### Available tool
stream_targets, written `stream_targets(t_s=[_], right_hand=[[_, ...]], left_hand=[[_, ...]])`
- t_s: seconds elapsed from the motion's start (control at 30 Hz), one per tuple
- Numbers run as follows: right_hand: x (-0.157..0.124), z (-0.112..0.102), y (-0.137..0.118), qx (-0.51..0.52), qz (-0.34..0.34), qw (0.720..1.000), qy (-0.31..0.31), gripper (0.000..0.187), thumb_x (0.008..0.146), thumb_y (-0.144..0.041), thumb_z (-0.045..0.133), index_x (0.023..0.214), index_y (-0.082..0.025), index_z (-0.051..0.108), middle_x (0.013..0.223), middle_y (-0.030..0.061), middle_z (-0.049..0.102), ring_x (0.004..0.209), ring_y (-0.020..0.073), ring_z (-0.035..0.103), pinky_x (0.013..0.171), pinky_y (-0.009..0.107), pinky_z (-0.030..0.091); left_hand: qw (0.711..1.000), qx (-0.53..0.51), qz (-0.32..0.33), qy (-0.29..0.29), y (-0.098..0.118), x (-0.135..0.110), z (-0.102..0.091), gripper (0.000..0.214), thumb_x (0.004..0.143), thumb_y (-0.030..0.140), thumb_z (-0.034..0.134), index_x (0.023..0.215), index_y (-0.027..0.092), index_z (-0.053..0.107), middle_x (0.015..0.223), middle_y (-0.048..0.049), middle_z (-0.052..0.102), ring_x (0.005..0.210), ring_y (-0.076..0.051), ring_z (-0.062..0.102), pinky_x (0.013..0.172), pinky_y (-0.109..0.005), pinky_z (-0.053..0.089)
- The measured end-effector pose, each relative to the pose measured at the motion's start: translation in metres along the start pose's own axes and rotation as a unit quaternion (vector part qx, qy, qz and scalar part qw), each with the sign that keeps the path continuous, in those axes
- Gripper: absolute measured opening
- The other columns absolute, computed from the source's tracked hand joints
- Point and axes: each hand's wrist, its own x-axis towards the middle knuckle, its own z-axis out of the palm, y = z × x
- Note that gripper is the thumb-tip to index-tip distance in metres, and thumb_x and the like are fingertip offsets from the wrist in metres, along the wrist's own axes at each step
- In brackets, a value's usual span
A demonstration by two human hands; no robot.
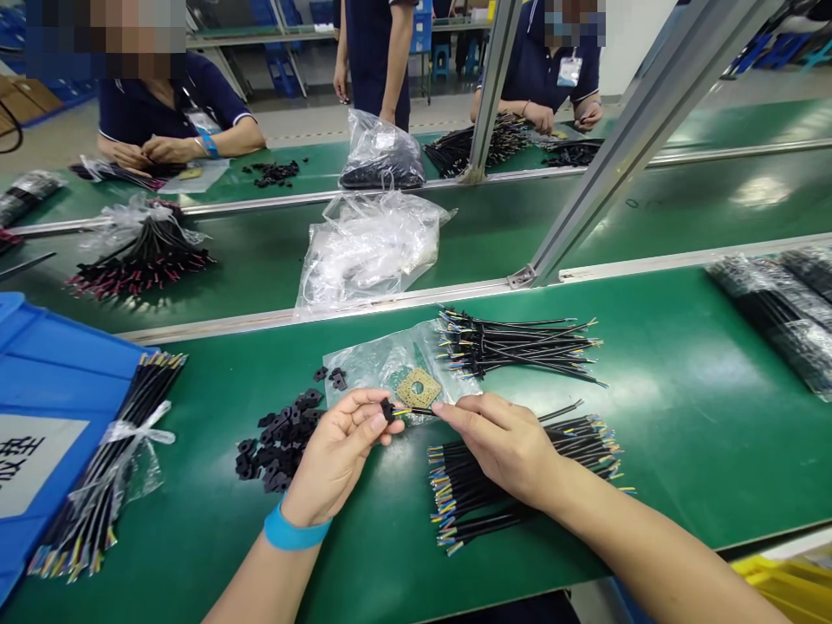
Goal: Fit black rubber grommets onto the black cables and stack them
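My left hand [341,451] pinches a small black plastic piece [388,409] between thumb and fingers. My right hand [503,444] pinches a thin black cable [416,412] whose stripped coloured end meets that piece. Just left of my left hand lies a pile of the same black pieces [276,442]. Under my right hand lies a heap of black cables with coloured tips [520,481]. A second heap of cables [520,347] lies farther back. Between them a yellow perforated square [418,388] rests on a clear plastic bag [383,360].
A blue bin [45,407] sits at the left with a tied cable bundle [104,472] across its edge. Bagged cables [780,312] lie at the right. A slanted metal post [624,139] rises beyond. Other people work at the far belt, with bags and cable piles.
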Motion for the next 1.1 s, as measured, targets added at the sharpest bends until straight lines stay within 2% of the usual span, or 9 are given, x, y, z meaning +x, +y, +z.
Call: stream_targets(t_s=[0.37,0.53,0.7,0.83,1.0,1.1], right_hand=[[-0.002,-0.002,-0.005,-0.003,0.017,1.0,-0.001,0.029,0.099,-0.006,0.054,0.124,-0.011,0.067,0.098,0.0067,0.071,0.084,0.0119,0.066,0.075,0.022,0.057],[-0.002,-0.007,-0.006,-0.068,-0.039,0.997,-0.024,0.032,0.1,-0.007,0.05,0.128,-0.011,0.065,0.099,0.0071,0.072,0.077,0.0136,0.062,0.066,0.025,0.054],[0.006,-0.017,-0.01,-0.114,-0.088,0.989,-0.042,0.034,0.104,-0.013,0.041,0.127,-0.009,0.066,0.098,0.009,0.073,0.083,0.0146,0.064,0.074,0.027,0.055],[0.01,-0.021,-0.014,-0.144,-0.103,0.983,-0.042,0.034,0.105,-0.013,0.04,0.125,-0.011,0.067,0.098,0.0075,0.075,0.083,0.0147,0.065,0.074,0.027,0.053],[0.011,-0.021,-0.016,-0.114,-0.091,0.989,-0.027,0.037,0.107,-0.014,0.035,0.119,-0.009,0.069,0.096,0.009,0.075,0.077,0.0154,0.064,0.069,0.028,0.052],[0.012,-0.018,-0.016,-0.109,-0.097,0.989,-0.007,0.036,0.107,-0.013,0.035,0.116,-0.008,0.069,0.094,0.0093,0.075,0.075,0.0153,0.064,0.069,0.028,0.051]], left_hand=[[0.999,0.048,0.016,0.006,0.001,-0.003,-0.001,0.043,0.063,0.041,0.096,0.095,0.018,0.078,0.074,-0.0021,0.074,0.071,-0.013,0.075,0.063,-0.016,0.055],[0.999,0.026,0.013,0.027,0.001,-0.003,0.003,0.045,0.062,0.042,0.096,0.095,0.018,0.077,0.082,-0.0036,0.076,0.069,-0.012,0.073,0.064,-0.017,0.056],[0.999,0.031,0.014,0.031,0.0,-0.004,0.002,0.044,0.064,0.042,0.095,0.097,0.019,0.076,0.085,-0.0044,0.077,0.071,-0.012,0.073,0.065,-0.017,0.056],[0.995,0.09,0.038,0.027,0.0,-0.005,0.001,0.044,0.067,0.046,0.093,0.098,0.019,0.077,0.08,-0.004,0.076,0.074,-0.014,0.074,0.067,-0.018,0.056],[0.984,0.17,0.039,-0.028,-0.005,-0.006,0.003,0.043,0.07,0.051,0.089,0.096,0.017,0.08,0.078,-0.0074,0.076,0.075,-0.018,0.074,0.076,-0.028,0.06],[0.981,0.187,0.052,-0.021,-0.007,-0.004,0.004,0.048,0.068,0.054,0.089,0.098,0.018,0.08,0.079,-0.0073,0.076,0.072,-0.016,0.071,0.072,-0.026,0.058]])
